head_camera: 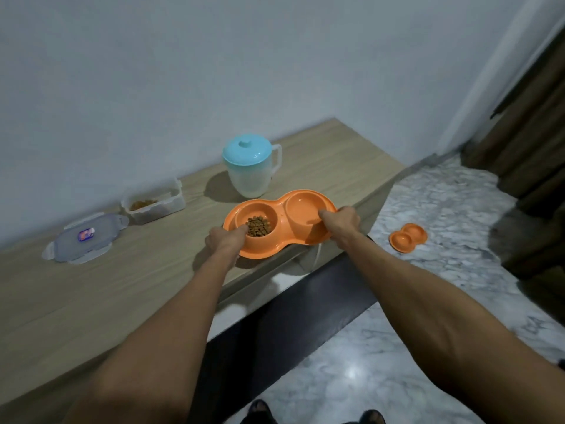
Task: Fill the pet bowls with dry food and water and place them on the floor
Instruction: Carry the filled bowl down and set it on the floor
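Head view: left hand [224,240], right hand [341,220] grip opposite ends of orange double pet bowl [279,223], levelling kibble [259,226] for lift off desk [91,289].

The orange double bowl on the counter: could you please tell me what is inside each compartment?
In the orange double bowl, the left compartment holds brown kibble. The right compartment looks empty; water cannot be confirmed, and the right hand covers part of it.

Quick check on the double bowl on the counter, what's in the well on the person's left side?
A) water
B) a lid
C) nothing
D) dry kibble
D: the left well of the orange double bowl holds a small pile of brown kibble, next to where the left hand grips the rim; the right hand holds the other end.
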A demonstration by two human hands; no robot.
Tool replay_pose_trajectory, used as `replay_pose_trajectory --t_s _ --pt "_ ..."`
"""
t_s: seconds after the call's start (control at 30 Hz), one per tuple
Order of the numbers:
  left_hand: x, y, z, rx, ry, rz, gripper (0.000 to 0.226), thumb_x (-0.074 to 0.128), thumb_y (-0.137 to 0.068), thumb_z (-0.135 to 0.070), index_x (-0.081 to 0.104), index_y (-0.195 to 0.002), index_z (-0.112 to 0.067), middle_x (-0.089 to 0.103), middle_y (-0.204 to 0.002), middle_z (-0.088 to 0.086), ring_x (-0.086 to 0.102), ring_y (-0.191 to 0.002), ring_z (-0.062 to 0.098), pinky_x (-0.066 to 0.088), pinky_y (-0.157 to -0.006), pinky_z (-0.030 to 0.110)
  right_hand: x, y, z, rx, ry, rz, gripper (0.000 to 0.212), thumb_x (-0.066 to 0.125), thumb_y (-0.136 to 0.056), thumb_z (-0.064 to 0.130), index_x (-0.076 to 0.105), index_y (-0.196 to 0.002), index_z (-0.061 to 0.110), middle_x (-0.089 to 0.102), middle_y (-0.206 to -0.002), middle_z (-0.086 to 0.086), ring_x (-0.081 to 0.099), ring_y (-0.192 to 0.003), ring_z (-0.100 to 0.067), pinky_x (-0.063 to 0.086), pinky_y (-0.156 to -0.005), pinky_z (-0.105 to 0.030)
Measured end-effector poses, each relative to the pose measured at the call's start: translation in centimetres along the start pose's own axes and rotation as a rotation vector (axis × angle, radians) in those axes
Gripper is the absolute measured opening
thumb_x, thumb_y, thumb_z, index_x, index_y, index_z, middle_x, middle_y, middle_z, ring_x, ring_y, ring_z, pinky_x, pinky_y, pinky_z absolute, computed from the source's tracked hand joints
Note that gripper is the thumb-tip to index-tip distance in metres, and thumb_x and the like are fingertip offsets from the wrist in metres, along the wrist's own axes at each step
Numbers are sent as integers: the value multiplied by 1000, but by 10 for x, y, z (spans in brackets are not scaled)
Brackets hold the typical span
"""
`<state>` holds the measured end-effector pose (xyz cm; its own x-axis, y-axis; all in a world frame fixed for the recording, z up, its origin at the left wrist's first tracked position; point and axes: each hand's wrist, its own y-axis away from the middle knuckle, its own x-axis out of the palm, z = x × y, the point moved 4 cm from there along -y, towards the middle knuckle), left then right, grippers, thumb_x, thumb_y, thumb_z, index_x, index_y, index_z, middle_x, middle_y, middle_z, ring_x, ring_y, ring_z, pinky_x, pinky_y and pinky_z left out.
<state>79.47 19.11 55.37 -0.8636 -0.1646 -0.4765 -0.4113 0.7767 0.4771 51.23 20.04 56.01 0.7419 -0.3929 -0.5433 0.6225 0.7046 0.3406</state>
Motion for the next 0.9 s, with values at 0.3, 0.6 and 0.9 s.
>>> replay_pose_trajectory --t_s 0.3,0.6,0.9 --pt "158 86 -70 110 -90 59 64 72 -59 -54 70 -98 -3 71 -101 20 72 -84 37 61 -69 43 -164 -93 -55 37 -53 -61 62 65 -55 47 67 -99 4 64 -109 -17 66 -90 -39 60 -77 -49" --pt "332 175 -145 189 -54 155 57 75 -72 -46 67 -103 2 70 -101 21 72 -81 35 40 -39 24 -332 -195 -92 38 -105 -136 43 71 -70 38 63 -94 3 62 -109 -17 63 -87 -35 61 -72 -48" --pt "489 190 -232 237 -35 240 47 75 -76 -39 64 -98 1 68 -97 16 67 -73 31 43 -41 25 -427 -329 -101 64 -150 -226 31 72 -75 31 57 -81 5 58 -102 -13 58 -81 -31 60 -76 -50"
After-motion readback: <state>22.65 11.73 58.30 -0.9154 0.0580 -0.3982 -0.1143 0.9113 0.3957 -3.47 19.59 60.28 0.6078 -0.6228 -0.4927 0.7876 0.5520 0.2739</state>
